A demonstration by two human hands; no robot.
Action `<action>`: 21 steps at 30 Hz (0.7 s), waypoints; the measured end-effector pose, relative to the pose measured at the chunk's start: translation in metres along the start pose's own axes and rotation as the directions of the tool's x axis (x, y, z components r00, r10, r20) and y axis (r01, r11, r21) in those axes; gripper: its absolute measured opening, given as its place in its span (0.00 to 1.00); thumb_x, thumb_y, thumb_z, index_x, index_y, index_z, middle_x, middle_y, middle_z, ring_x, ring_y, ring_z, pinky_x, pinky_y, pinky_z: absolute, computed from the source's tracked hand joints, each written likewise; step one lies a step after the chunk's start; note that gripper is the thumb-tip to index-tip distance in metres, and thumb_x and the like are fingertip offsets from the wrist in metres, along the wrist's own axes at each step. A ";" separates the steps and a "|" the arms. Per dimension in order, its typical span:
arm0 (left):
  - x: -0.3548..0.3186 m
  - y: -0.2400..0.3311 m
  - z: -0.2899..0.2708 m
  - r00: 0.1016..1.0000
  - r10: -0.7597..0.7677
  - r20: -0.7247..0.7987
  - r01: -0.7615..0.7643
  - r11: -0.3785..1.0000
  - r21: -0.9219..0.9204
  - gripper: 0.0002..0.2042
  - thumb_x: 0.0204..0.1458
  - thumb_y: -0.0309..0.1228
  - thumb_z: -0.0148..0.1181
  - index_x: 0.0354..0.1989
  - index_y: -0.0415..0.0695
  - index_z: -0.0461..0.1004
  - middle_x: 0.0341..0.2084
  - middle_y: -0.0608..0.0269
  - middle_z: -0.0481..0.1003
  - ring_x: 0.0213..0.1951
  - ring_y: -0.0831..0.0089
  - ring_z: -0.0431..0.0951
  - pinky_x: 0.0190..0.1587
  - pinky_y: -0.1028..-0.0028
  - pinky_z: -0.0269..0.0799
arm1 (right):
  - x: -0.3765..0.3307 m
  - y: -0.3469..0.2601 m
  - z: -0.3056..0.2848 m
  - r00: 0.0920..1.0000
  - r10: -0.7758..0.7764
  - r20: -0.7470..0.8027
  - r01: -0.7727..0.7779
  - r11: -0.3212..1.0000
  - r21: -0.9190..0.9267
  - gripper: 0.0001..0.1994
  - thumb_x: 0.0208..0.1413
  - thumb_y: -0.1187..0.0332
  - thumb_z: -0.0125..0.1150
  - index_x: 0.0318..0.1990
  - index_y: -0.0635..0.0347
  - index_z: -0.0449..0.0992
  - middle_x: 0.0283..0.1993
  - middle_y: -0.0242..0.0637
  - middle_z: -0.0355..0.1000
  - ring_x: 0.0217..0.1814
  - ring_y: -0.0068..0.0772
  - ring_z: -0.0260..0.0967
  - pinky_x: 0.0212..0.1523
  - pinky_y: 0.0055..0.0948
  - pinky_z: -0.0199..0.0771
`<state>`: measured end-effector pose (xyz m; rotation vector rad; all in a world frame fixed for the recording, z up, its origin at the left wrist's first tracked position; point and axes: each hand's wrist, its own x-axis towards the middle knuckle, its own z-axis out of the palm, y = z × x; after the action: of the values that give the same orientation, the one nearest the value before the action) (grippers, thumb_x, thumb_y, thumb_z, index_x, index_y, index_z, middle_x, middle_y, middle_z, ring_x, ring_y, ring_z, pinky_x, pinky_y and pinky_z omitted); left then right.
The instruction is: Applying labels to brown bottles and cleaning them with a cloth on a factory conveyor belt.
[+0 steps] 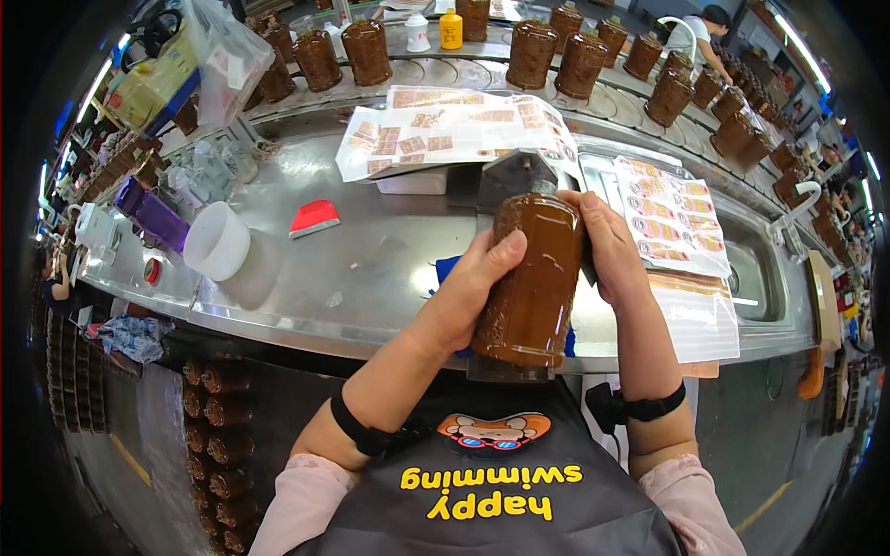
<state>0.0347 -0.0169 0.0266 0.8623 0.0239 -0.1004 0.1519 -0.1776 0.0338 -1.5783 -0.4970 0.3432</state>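
Observation:
A large brown glossy bottle-shaped vessel is held in front of my body, its narrow end away from me and its base over the counter's near edge. My left hand wraps its left side, the thumb lying on the top surface. My right hand grips its upper right side. Both palms are pressed to it, and some fingers are hidden beneath or behind it. Just beyond the narrow end is a dark angular stand. Part of a blue cloth shows beside my left hand.
Printed decal sheets lie at the back, with another decal sheet to the right. On the metal counter are a red scraper, a white tub and a purple jug. Behind, a conveyor carries several brown vessels. A sink is right.

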 end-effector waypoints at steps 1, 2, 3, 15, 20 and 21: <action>0.004 -0.001 0.001 1.000 0.003 -0.022 -0.003 1.000 0.006 0.27 0.59 0.46 0.56 0.59 0.40 0.59 0.48 0.57 0.71 0.47 0.71 0.76 0.48 0.70 0.76 | -0.001 0.004 -0.002 1.000 0.010 0.005 -0.011 0.998 0.062 0.19 0.69 0.56 0.45 0.53 0.62 0.73 0.44 0.33 0.72 0.47 0.21 0.66 0.50 0.22 0.66; 0.008 0.001 0.000 0.999 0.010 -0.033 -0.010 1.000 -0.006 0.27 0.59 0.46 0.56 0.59 0.40 0.58 0.48 0.57 0.71 0.47 0.72 0.76 0.47 0.70 0.76 | 0.002 0.004 0.000 1.000 0.024 0.005 -0.024 1.000 0.010 0.20 0.69 0.56 0.45 0.54 0.63 0.73 0.45 0.33 0.72 0.47 0.21 0.66 0.50 0.22 0.66; 0.013 0.000 -0.002 0.999 0.018 -0.046 -0.019 1.000 -0.019 0.27 0.59 0.46 0.56 0.59 0.40 0.58 0.47 0.57 0.71 0.47 0.72 0.76 0.47 0.70 0.77 | 0.005 0.004 0.003 0.999 0.038 0.007 -0.038 0.998 -0.043 0.20 0.69 0.56 0.44 0.54 0.63 0.72 0.46 0.34 0.72 0.47 0.21 0.65 0.50 0.22 0.66; 0.037 0.000 -0.023 0.976 0.165 -0.140 -0.133 0.969 0.210 0.27 0.59 0.46 0.58 0.57 0.36 0.65 0.47 0.58 0.73 0.47 0.76 0.73 0.50 0.74 0.71 | 0.031 0.026 -0.005 0.995 -0.076 0.067 0.085 0.986 -0.141 0.25 0.69 0.55 0.40 0.62 0.68 0.66 0.60 0.43 0.68 0.61 0.32 0.63 0.63 0.30 0.60; 0.028 -0.011 -0.038 0.874 0.451 -0.182 -0.114 0.554 0.825 0.32 0.59 0.47 0.56 0.59 0.30 0.61 0.48 0.48 0.73 0.50 0.67 0.73 0.53 0.71 0.69 | 0.025 0.021 -0.007 0.994 -0.084 0.074 0.096 0.980 -0.175 0.25 0.70 0.56 0.39 0.63 0.67 0.64 0.62 0.44 0.66 0.64 0.34 0.61 0.66 0.32 0.56; 0.011 0.005 -0.030 0.902 0.392 -0.181 -0.095 0.588 0.803 0.29 0.58 0.43 0.57 0.59 0.31 0.62 0.47 0.48 0.73 0.50 0.66 0.74 0.53 0.71 0.69 | 0.019 0.014 -0.007 0.993 -0.089 0.074 0.097 0.988 -0.117 0.25 0.70 0.58 0.41 0.64 0.69 0.62 0.62 0.45 0.66 0.63 0.34 0.63 0.65 0.31 0.58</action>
<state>0.0466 0.0083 0.0105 1.7659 0.2008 0.3470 0.1731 -0.1744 0.0215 -1.6578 -0.6529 0.3015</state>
